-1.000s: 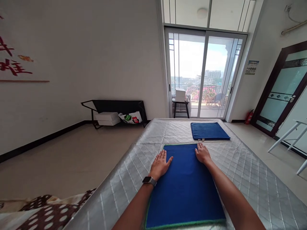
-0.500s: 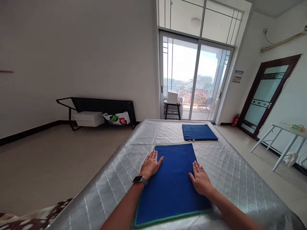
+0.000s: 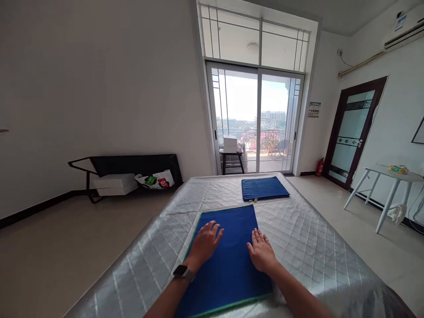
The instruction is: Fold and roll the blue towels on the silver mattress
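One blue cloth point(image 3: 228, 265) lies under the loosely bent left hand point(image 3: 203, 244) and the flat, open right hand point(image 3: 261, 254), both empty.

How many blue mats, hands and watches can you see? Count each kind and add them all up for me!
Blue mats: 2 (the near mat with a green edge, the far mat)
Hands: 2 (left hand, right hand)
Watches: 1 (the watch on the left wrist)
Total: 5

The picture's lower edge crops the rectangular blue green-edged cloth point(image 3: 228, 265); print on the pale rectangular wall sign point(image 3: 314, 109) is illegible
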`<state>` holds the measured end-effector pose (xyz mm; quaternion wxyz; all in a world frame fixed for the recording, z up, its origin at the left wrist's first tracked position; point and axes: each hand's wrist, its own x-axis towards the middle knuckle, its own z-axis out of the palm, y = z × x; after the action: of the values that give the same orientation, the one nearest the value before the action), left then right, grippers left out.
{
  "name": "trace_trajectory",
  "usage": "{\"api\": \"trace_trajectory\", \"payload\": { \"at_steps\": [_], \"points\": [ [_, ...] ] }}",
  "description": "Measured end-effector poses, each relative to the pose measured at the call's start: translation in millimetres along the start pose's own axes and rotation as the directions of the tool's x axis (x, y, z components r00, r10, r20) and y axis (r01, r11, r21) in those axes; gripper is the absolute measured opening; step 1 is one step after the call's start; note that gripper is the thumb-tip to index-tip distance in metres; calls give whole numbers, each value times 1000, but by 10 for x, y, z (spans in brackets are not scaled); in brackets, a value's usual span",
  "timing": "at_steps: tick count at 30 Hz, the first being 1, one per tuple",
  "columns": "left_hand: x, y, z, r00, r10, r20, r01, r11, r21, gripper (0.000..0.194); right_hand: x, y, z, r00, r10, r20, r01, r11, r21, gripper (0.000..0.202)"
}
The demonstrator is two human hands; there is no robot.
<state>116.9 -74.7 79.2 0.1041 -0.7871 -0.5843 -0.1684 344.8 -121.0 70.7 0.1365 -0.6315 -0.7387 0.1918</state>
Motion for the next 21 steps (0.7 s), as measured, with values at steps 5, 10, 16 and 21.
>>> {"api": "trace_trajectory", "payload": {
  "at_steps": [5, 10, 16, 21],
  "points": [
    [-278, 1181, -352, 879, 412, 240, -370, 907, -202, 30, 101, 222, -185, 969, 44, -242, 13, 973, 232, 55],
    [-390, 1728, -386, 739, 558, 377, -474, 829, -297, 36, 135, 400, -278, 916, 181, -359, 12, 881, 474, 41],
    [-475, 1693, -333, 755, 547, 361, -402, 822, -403, 20, 249, 439, -239, 954, 162, -254, -23, 880, 474, 33],
    [-535, 1695, -116, 710, 614, 344, -440, 769, -464, 19, 722, 400, -379, 978, 162, -133, -127, 963, 238, 34]
  ]
}}
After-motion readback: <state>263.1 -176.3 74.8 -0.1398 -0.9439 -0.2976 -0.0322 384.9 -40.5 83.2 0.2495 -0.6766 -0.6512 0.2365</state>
